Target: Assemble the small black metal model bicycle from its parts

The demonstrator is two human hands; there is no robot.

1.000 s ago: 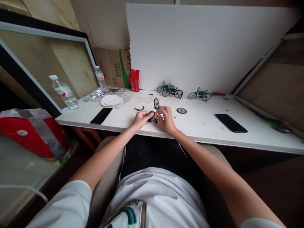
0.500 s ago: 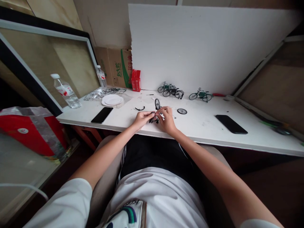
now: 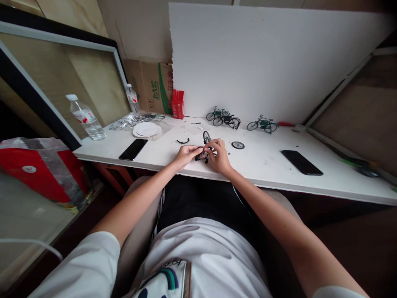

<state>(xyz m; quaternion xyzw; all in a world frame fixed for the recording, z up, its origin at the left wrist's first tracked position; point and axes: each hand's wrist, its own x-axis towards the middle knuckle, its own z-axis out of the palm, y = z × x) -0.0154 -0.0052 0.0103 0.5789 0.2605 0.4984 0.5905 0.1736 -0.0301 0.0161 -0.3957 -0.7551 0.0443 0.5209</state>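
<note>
Near the table's front edge I hold a partly built black model bicycle (image 3: 206,137) between both hands, one spoked wheel pointing away from me. My left hand (image 3: 187,155) pinches its dark frame from the left, fingertips closed on it. From the right, my right hand (image 3: 218,155) has thumb and fingers closed on the same model, and the two hands' fingertips nearly meet. Fingers hide much of the frame. A loose spoked wheel (image 3: 237,145) lies flat to the right, and a curved black strip (image 3: 182,141) lies to the left.
Finished-looking model bicycles, a dark one (image 3: 228,121) and a green one (image 3: 263,124) among them, stand at the back. Phones lie left (image 3: 133,149) and right (image 3: 302,162). White discs (image 3: 147,129), a water bottle (image 3: 87,120) and a red box (image 3: 178,104) are at the left.
Both hands stay in nearly the same place on the model bicycle. Its raised wheel has shifted very slightly; the things on the table have not moved.
</note>
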